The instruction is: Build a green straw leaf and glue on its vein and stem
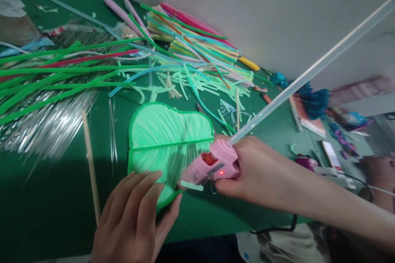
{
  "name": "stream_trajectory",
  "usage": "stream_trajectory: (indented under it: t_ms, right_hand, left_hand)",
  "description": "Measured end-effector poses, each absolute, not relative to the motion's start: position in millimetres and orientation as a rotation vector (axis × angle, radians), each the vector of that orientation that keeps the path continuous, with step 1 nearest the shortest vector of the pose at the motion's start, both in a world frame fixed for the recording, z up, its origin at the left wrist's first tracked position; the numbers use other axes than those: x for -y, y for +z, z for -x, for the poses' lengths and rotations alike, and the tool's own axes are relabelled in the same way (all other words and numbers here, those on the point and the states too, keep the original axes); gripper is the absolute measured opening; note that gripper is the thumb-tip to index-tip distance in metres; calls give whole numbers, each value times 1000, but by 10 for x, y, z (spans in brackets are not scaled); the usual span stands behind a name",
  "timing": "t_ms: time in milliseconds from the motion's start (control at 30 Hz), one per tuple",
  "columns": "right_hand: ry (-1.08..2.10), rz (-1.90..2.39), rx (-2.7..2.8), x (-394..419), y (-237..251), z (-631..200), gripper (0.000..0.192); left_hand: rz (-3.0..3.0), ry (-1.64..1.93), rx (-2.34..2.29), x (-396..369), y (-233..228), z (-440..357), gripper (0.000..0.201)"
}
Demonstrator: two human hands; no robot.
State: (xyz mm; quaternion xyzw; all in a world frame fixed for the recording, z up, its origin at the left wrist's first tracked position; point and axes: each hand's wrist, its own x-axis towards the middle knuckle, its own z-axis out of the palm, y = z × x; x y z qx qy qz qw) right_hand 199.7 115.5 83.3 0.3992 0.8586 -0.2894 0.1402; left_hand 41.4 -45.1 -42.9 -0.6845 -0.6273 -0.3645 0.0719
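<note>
My right hand [243, 168] grips a pink hot glue gun [197, 168], whose small red light is lit. A long clear glue stick [308, 74] juts from its back end toward the upper right. The nozzle sits at the lower edge of a light green leaf [166, 125] with a darker green rim and a midrib. A short pale green piece [191, 185] lies against the nozzle. My left hand [132, 209] holds the leaf's lower edge, thumb below and fingers on top. Part of the leaf is hidden under that hand and the gun.
Green pipe cleaners [61, 65] and shiny clear strands [61, 123] spread over the left. Bundled coloured pipe cleaners [197, 45] and pale green cut pieces [197, 82] lie behind the leaf. A wooden stick [90, 164] lies left. Another person's hand [378, 172] is at far right.
</note>
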Motion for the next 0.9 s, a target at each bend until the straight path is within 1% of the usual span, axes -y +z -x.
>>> stream_trajectory:
  t_ms: [233,467,667,900]
  right_hand:
    - [-840,-1134,-2463,-1170,820,-1988,22]
    - [-827,-1162,-2414,-1210,839,-2005,24]
    - [-747,-1146,-2469,-1234,848,-2040,25]
    - [-757,-1144,-2452,-1229,869,-1985,21]
  left_hand:
    - [2043,-1127,1912,440,-396,-435,31]
    - [2053,-1110,1915,458,-411,-427,33]
    - [2054,-1110,1899,461,-422,-427,34]
    - [2083,-1112,1890,445,-433,-424,36]
